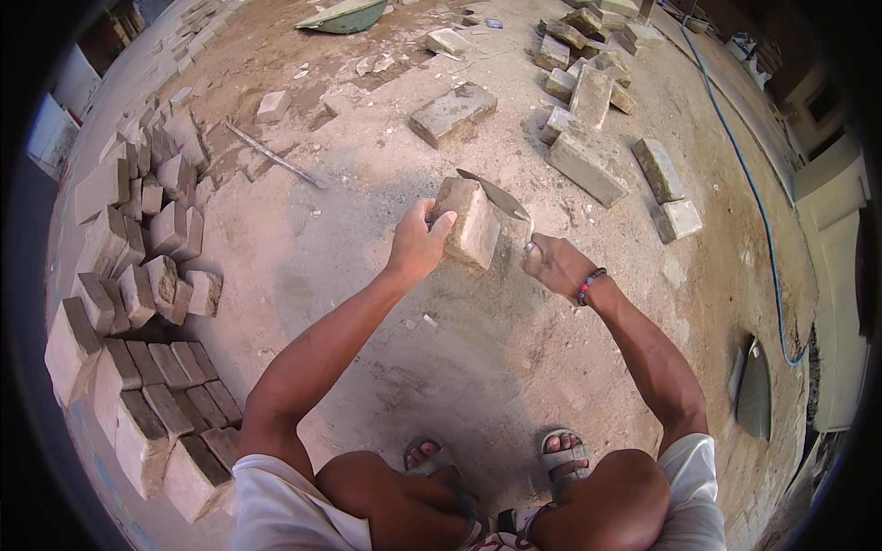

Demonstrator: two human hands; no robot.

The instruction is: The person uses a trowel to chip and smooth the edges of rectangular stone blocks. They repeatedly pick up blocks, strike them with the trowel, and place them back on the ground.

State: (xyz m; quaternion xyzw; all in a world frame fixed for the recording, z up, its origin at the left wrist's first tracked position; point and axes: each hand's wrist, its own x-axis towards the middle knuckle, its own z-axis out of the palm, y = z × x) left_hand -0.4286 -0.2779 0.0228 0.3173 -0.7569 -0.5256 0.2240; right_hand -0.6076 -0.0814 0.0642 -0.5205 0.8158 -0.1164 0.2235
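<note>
A pale, dusty brick [476, 228] is tilted up in front of me, with my left hand [421, 241] closed round its left side, thumb on the near face. My right hand [557, 264] is wrapped round the handle of a trowel [501, 197]. The trowel's metal blade lies along the brick's upper right edge and seems to touch it. Most of the handle is hidden in my fist. Whether the brick rests on the ground or hangs just above it, I cannot tell.
Stacked bricks [138, 285] stand on the left. A loose brick [453, 114] lies ahead, near a thin stick [276, 156]. More bricks [588, 165] are heaped at the far right. A blue hose [749, 179] runs along the right side. A green container [344, 16] sits at the far edge.
</note>
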